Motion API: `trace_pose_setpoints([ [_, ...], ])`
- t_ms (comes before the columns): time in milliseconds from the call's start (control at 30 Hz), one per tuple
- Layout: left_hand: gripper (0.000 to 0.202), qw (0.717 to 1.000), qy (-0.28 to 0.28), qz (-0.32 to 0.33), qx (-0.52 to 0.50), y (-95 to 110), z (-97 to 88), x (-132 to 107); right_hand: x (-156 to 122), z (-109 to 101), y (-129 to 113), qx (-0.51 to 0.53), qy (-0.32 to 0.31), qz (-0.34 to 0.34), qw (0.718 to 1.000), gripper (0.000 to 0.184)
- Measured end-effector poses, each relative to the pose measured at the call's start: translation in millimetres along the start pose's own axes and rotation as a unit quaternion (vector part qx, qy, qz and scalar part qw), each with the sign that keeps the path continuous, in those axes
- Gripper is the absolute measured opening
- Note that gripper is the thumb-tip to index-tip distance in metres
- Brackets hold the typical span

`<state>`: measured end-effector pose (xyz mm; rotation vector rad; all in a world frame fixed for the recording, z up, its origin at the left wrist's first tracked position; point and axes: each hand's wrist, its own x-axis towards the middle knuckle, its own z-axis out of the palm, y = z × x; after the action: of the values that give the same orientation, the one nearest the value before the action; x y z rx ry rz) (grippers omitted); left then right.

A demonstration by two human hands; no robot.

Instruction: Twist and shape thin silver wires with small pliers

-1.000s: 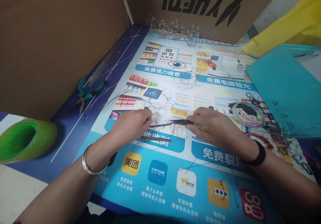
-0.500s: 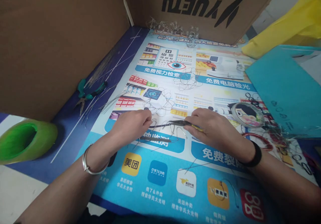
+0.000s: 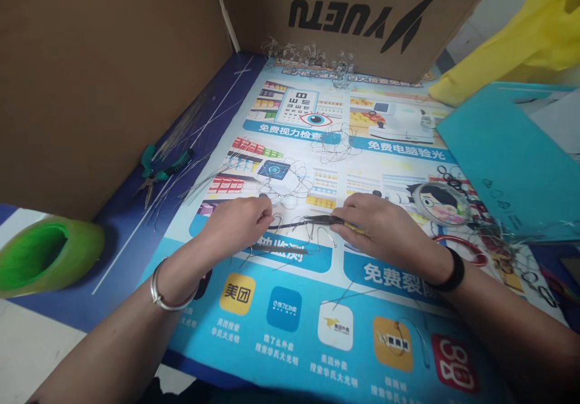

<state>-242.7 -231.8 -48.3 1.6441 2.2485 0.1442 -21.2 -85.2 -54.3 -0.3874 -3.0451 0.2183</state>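
Note:
My left hand [image 3: 238, 226] is closed, fingers curled over the left end of a thin dark wire [image 3: 289, 225]. From the right, my right hand [image 3: 383, 229] wraps round a pair of pliers [image 3: 321, 219] with dark jaws and partly yellow handles. The jaw tips point left and meet the wire's right end; whether they grip it is too small to tell. Just below the jaws lie bent silvery wire pieces [image 3: 327, 236]. A dark bundle of short straight wires [image 3: 281, 249] rests nearer to me. Beyond my left hand is a loose wire ring [image 3: 290, 180].
Teal-handled pliers [image 3: 156, 171] and long straight wires [image 3: 185, 120] lie at left, near a green tape roll [image 3: 84, 256]. Cardboard walls [image 3: 254, 5] stand behind and left. A round clear container [image 3: 441, 203], a red ring [image 3: 471, 250] and a turquoise folder [image 3: 512, 150] are at right.
The view has shifted slightly, with the things at the right a little further left in it. Both hands keep nearly the same pose and hold.

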Motion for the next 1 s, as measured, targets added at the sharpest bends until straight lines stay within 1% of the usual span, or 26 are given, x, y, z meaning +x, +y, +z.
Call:
trace_pose_setpoints([
  [100, 0.012, 1.000, 0.007, -0.006, -0.003, 1.5, -0.1, -0.2, -0.1, 1.8, -2.1, -0.005, 0.010, 0.002, 1.000, 0.032],
  [233, 0.012, 1.000, 0.022, -0.009, -0.002, 3.7, 3.6, -0.2, 0.5, 2.6, -6.1, -0.024, 0.015, -0.016, 0.999, 0.031],
  [400, 0.012, 0.999, 0.050, -0.007, 0.021, 4.9, 10.2, -0.1, 0.7, 1.3, -13.8, -0.087, 0.028, -0.017, 0.996, 0.030],
  [533, 0.014, 0.998, 0.044, -0.005, 0.042, 10.1, 9.7, -2.2, -0.6, -1.1, -18.5, -0.133, 0.030, -0.014, 0.991, 0.028],
  [667, 0.016, 0.998, 0.027, -0.006, 0.052, 18.1, 9.4, -5.6, -2.2, -5.9, -18.7, -0.164, 0.008, -0.020, 0.986, 0.026],
  [833, 0.017, 0.997, 0.041, 0.007, 0.058, 22.3, 14.4, -7.1, -3.3, -10.4, -16.1, -0.190, -0.005, -0.042, 0.981, 0.024],
  [1000, 0.016, 0.998, 0.035, 0.010, 0.052, 25.5, 15.6, -8.4, -6.0, -14.8, -15.1, -0.210, -0.002, -0.053, 0.976, 0.024],
])
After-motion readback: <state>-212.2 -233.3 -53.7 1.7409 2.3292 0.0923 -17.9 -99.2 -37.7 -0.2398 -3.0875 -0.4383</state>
